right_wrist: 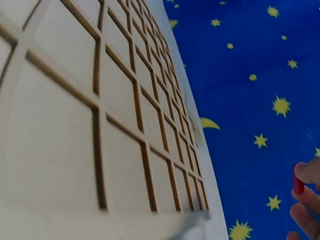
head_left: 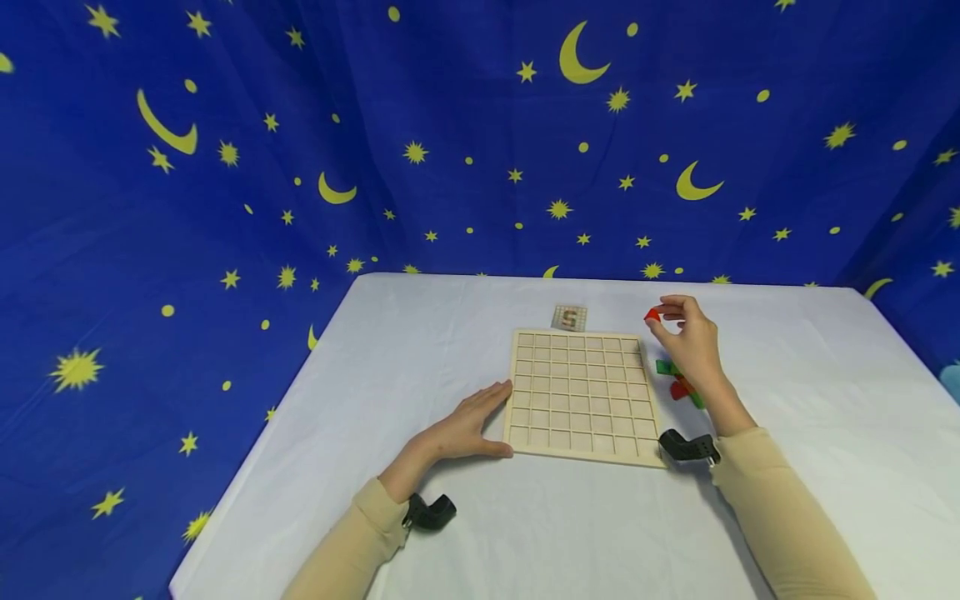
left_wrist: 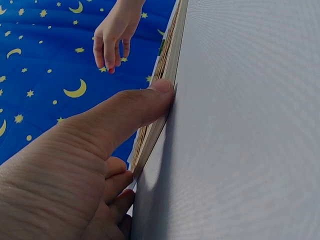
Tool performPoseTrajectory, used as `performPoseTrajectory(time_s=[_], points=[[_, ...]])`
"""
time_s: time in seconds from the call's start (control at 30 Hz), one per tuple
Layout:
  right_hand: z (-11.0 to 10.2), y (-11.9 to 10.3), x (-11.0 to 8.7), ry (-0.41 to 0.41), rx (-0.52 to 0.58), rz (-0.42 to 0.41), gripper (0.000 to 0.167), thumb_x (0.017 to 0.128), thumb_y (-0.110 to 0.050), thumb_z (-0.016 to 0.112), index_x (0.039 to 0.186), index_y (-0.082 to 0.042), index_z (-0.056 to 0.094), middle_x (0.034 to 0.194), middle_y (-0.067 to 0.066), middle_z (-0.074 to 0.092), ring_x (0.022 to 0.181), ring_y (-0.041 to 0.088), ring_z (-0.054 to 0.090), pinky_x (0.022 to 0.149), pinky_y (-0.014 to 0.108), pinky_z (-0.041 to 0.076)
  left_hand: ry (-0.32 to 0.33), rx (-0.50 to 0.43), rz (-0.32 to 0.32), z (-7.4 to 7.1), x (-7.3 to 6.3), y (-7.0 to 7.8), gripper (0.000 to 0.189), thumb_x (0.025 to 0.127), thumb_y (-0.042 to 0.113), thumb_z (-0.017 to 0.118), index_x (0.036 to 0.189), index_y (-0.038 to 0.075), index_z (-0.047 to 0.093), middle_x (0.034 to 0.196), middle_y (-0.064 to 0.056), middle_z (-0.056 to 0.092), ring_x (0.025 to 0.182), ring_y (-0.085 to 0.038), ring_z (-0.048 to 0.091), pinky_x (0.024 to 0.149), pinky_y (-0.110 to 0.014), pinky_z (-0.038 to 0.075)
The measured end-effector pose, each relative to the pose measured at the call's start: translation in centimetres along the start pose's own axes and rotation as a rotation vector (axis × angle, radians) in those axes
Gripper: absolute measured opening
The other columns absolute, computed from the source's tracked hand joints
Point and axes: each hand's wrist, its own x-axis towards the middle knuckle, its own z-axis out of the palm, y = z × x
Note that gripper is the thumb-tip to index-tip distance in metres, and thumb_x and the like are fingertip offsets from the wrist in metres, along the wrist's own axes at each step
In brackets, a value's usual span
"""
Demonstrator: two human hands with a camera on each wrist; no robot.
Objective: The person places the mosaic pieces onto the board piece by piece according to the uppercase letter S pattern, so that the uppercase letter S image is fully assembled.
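Observation:
A pale wooden grid board [head_left: 581,398] lies flat on the table. My left hand [head_left: 468,425] rests at its near left corner, fingers extended against the left side; in the left wrist view the thumb [left_wrist: 160,87] touches the board's edge. Above the table, past the board's far right corner, my right hand [head_left: 693,346] pinches a small red tile [head_left: 652,315] between thumb and fingers. The right wrist view catches the same red tile [right_wrist: 298,181] edge-on. Green tiles [head_left: 664,367] and red tiles [head_left: 679,388] lie by the board's right side, partly hidden by the right hand.
A small square card [head_left: 570,317] with a grid and a brown S-like figure lies behind the board. White cloth covers the table [head_left: 570,533]. A blue curtain [head_left: 465,108] with yellow moons and stars hangs behind and to the sides.

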Motion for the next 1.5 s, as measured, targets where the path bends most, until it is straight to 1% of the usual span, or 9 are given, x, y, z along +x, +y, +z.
performPoseTrajectory(time_s=[0.2, 0.37, 0.6, 0.83, 1.03, 1.2, 1.27, 1.37, 1.5], points=[[1.2, -0.8, -0.2, -0.032, 0.05, -0.027, 0.04, 0.085, -0.005, 0.069, 0.119, 0.007, 0.05, 0.103, 0.024, 0.063, 0.095, 0.038, 0.057, 0.079, 0.049, 0.043, -0.004, 0.003, -0.002, -0.1, 0.1, -0.1, 0.099, 0.079, 0.041, 0.076, 0.15, 0.004, 0.018, 0.155, -0.01, 0.018, 0.142, -0.024, 0.013, 0.113, -0.045, 0.015], [2.3, -1.5, -0.2, -0.069, 0.089, -0.051, 0.042, 0.086, -0.004, 0.068, 0.121, 0.008, 0.049, 0.103, 0.024, 0.063, 0.094, 0.037, 0.057, 0.079, 0.048, 0.043, -0.002, -0.002, -0.004, 0.0, 0.1, -0.1, 0.1, 0.078, 0.04, 0.076, 0.15, 0.003, 0.018, 0.155, -0.012, 0.018, 0.142, -0.025, 0.013, 0.112, -0.046, 0.015], [3.4, -2.2, -0.3, -0.11, 0.112, -0.052, 0.043, 0.085, -0.004, 0.069, 0.121, 0.006, 0.049, 0.102, 0.023, 0.064, 0.093, 0.037, 0.058, 0.08, 0.049, 0.045, -0.006, -0.003, -0.006, 0.0, 0.1, -0.2, 0.1, 0.078, 0.041, 0.075, 0.15, 0.003, 0.017, 0.155, -0.011, 0.017, 0.142, -0.025, 0.013, 0.113, -0.046, 0.015], [4.0, -2.1, -0.5, -0.16, 0.12, -0.067, 0.048, 0.086, -0.004, 0.068, 0.127, 0.006, 0.046, 0.104, 0.022, 0.064, 0.092, 0.037, 0.059, 0.08, 0.048, 0.046, -0.011, 0.01, -0.02, -0.1, 0.2, -0.2, 0.101, 0.078, 0.043, 0.075, 0.151, 0.005, 0.016, 0.156, -0.008, 0.016, 0.142, -0.022, 0.012, 0.113, -0.043, 0.013], [4.4, -1.7, -0.8, -0.21, 0.134, -0.083, 0.05, 0.086, -0.004, 0.067, 0.129, 0.004, 0.044, 0.104, 0.021, 0.064, 0.091, 0.036, 0.06, 0.077, 0.047, 0.046, -0.009, 0.006, -0.024, -0.1, 0.2, -0.3, 0.101, 0.078, 0.042, 0.075, 0.151, 0.005, 0.016, 0.155, -0.009, 0.016, 0.142, -0.022, 0.012, 0.113, -0.043, 0.013], [4.7, -1.4, -1.2, -0.291, 0.142, -0.095, 0.053, 0.085, -0.001, 0.068, 0.131, 0.003, 0.043, 0.105, 0.019, 0.065, 0.095, 0.036, 0.059, 0.078, 0.049, 0.047, -0.008, 0.004, -0.011, 0.0, 0.2, -0.3, 0.101, 0.078, 0.041, 0.076, 0.15, 0.003, 0.016, 0.155, -0.011, 0.017, 0.142, -0.024, 0.013, 0.113, -0.045, 0.014], [4.9, -1.3, -1.4, -0.333, 0.148, -0.088, 0.054, 0.085, 0.0, 0.068, 0.132, 0.003, 0.042, 0.106, 0.019, 0.065, 0.098, 0.037, 0.058, 0.08, 0.05, 0.048, -0.009, 0.003, -0.008, 0.0, 0.1, -0.2, 0.101, 0.078, 0.041, 0.076, 0.15, 0.003, 0.017, 0.155, -0.011, 0.017, 0.142, -0.024, 0.013, 0.113, -0.045, 0.014], [5.2, -1.1, -1.6, -0.379, 0.157, -0.054, 0.056, 0.085, -0.001, 0.068, 0.133, 0.004, 0.041, 0.107, 0.021, 0.064, 0.101, 0.039, 0.058, 0.083, 0.051, 0.049, -0.007, 0.002, -0.01, 0.1, 0.1, -0.2, 0.1, 0.078, 0.041, 0.076, 0.15, 0.003, 0.017, 0.155, -0.01, 0.017, 0.142, -0.023, 0.012, 0.113, -0.044, 0.014], [5.6, -0.8, -1.9, -0.399, 0.146, -0.024, 0.056, 0.085, -0.002, 0.069, 0.133, 0.005, 0.042, 0.107, 0.021, 0.064, 0.102, 0.04, 0.058, 0.087, 0.052, 0.048, -0.005, -0.004, -0.014, 0.1, 0.0, -0.1, 0.1, 0.078, 0.04, 0.076, 0.151, 0.004, 0.017, 0.155, -0.011, 0.017, 0.142, -0.023, 0.012, 0.113, -0.045, 0.014]])
